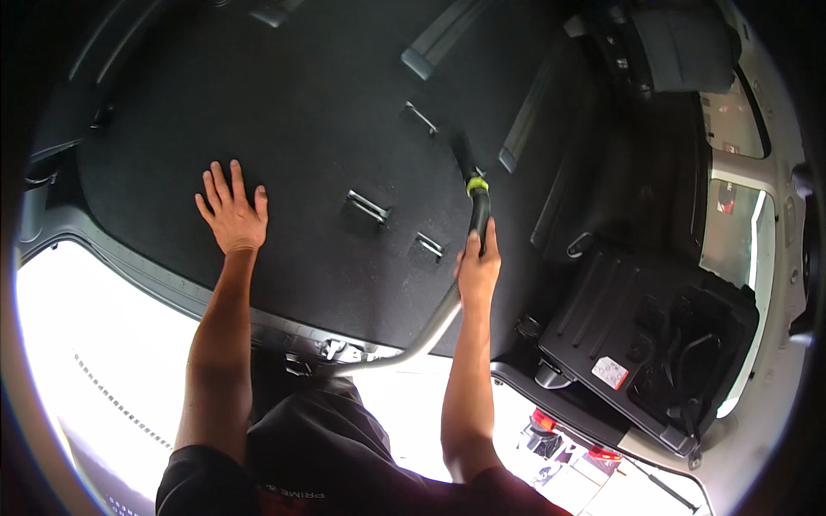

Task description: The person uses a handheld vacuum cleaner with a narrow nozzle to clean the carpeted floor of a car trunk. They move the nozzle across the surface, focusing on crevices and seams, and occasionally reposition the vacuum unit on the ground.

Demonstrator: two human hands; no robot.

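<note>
My right hand (479, 267) grips the black tube of a vacuum hose (481, 209). A yellow-green collar (477, 185) joins the tube to a dark nozzle (463, 155), which is blurred and points at the dark carpeted cargo floor (310, 142) of a vehicle. From the grip, a pale ribbed hose (432, 326) curves down and left toward the rear sill. My left hand (235, 211) lies palm down on the carpet with its fingers spread, holding nothing. Light specks of debris dot the floor around the metal anchor brackets (368, 206).
Seat rails (516, 145) run along the floor at the upper right. A folded black seat (619, 322) with a label stands against the right side wall. The metal door latch (332, 348) sits on the rear sill (284, 326), close to my body. Another bracket (429, 245) sticks up near the hose.
</note>
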